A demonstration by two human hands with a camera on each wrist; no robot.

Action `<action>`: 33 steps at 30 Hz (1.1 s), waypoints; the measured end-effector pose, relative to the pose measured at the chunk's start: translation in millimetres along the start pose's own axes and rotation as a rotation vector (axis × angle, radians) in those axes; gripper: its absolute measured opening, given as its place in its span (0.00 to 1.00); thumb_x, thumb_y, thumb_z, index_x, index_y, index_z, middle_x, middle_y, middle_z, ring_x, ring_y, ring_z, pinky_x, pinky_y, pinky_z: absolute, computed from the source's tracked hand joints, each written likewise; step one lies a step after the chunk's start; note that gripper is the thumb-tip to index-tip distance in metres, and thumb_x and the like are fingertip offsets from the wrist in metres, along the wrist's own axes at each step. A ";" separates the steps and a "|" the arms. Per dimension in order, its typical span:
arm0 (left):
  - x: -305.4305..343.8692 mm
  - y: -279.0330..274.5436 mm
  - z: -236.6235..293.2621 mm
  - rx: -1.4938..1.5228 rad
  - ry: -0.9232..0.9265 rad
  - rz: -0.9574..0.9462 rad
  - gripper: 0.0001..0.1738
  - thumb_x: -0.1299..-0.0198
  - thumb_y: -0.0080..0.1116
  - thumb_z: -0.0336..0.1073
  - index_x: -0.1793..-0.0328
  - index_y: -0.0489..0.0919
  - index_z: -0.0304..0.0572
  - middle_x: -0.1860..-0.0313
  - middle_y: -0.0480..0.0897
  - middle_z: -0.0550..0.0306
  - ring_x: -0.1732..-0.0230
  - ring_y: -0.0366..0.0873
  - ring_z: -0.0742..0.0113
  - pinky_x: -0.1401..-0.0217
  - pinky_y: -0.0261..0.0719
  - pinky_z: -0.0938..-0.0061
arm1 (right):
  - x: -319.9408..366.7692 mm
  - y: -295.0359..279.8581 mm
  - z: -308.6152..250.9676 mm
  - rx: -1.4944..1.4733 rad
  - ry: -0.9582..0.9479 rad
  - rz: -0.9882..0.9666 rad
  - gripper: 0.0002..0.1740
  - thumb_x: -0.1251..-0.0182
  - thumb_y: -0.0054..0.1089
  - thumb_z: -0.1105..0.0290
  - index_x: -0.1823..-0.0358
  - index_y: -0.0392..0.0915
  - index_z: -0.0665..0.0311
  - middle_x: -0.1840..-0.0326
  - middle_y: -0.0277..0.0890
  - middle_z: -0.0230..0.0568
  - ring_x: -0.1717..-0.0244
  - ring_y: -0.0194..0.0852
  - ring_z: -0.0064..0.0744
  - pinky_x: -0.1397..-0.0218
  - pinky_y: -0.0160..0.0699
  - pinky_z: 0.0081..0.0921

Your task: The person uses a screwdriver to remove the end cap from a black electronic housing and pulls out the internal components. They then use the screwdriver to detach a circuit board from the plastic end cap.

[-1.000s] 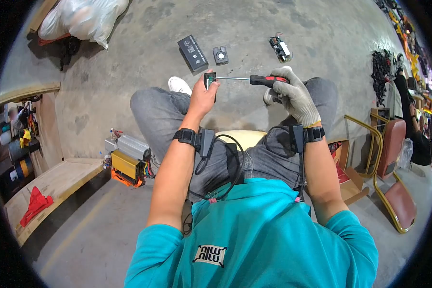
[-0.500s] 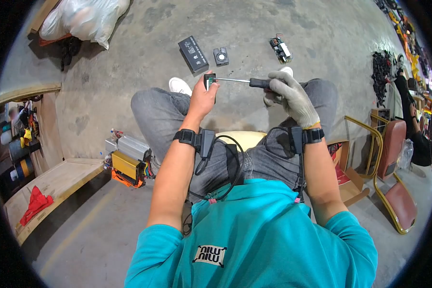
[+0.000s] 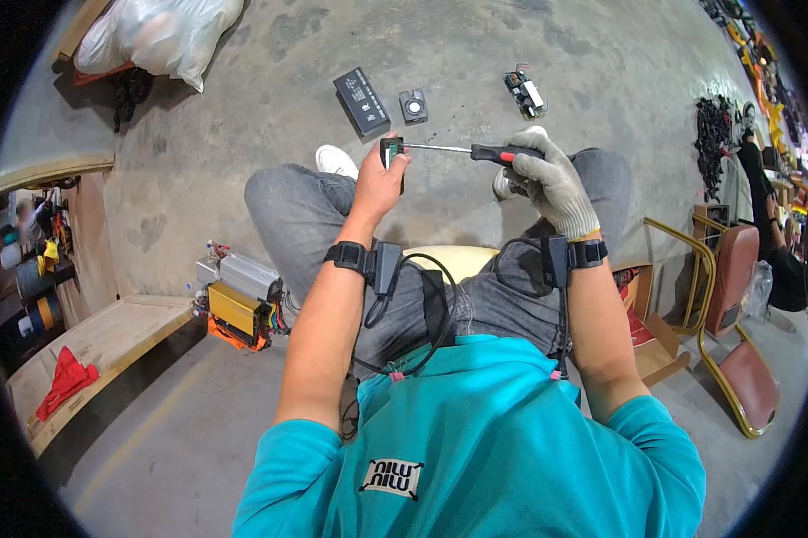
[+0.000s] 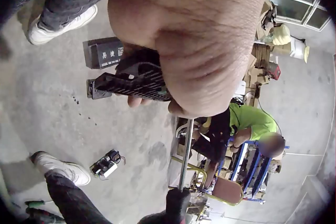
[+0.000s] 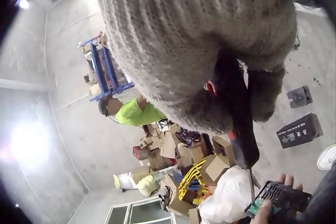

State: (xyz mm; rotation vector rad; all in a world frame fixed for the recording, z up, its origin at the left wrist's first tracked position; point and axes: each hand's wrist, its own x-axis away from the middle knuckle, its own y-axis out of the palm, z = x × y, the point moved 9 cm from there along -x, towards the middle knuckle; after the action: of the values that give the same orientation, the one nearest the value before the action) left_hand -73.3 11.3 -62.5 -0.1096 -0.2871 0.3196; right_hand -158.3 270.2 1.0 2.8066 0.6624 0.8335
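My bare left hand [image 3: 380, 186] holds a small black slotted plastic housing [image 4: 137, 81] between thumb and fingers. A green circuit board [image 5: 256, 207] shows in the housing, beside the thumb. In a knitted grey-white work glove, my right hand [image 3: 558, 188] grips the black and red handle of a screwdriver [image 3: 490, 153]. Its steel shaft points left, nearly level in the head view, and the tip meets the edge of the housing near my left thumb. The left wrist view shows the shaft passing behind that hand, which hides the tip there.
On the concrete floor ahead lie a black box [image 3: 362, 101], a small square black part [image 3: 413, 105] and a loose circuit board with components [image 3: 525, 93]. A gold and silver device [image 3: 235, 305] stands left, near a wooden bench [image 3: 108, 350]; a chair [image 3: 736, 278] is at right.
The screwdriver handle has turned in my gloved fingers: its red part went out of sight, then shows again. The gloved fingers have shifted on the handle. My left hand and the housing stay put.
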 end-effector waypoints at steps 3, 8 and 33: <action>2.6 -0.6 -1.7 0.217 -0.106 0.031 0.25 0.30 0.52 0.32 0.29 0.71 0.29 0.47 0.85 0.50 0.49 0.84 0.65 0.45 0.80 0.72 | 0.7 -0.9 2.0 -0.030 0.037 0.015 0.17 0.32 0.60 0.74 0.43 0.74 0.69 0.60 0.74 0.37 0.65 0.76 0.25 0.61 0.78 0.20; 3.6 -2.9 2.8 0.553 -0.247 -0.039 0.23 0.32 0.50 0.32 0.34 0.75 0.26 0.43 0.83 0.42 0.44 0.84 0.55 0.41 0.82 0.66 | -2.4 -7.8 4.0 -0.105 -0.012 0.090 0.22 0.33 0.58 0.73 0.40 0.72 0.74 0.67 0.74 0.44 0.79 0.66 0.23 0.78 0.66 0.20; 4.3 8.7 17.6 0.971 -0.274 -0.254 0.29 0.27 0.44 0.36 0.27 0.65 0.21 0.30 0.74 0.38 0.30 0.73 0.49 0.30 0.76 0.58 | -2.5 -12.9 5.0 -0.080 -0.009 0.136 0.21 0.33 0.58 0.73 0.41 0.72 0.74 0.67 0.73 0.44 0.78 0.69 0.22 0.79 0.65 0.19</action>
State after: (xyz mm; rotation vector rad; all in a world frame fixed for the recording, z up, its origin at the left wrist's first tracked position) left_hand -77.2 22.0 -45.9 0.9271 -0.3855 0.1927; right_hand -162.2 280.6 -7.7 2.8062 0.4304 0.8486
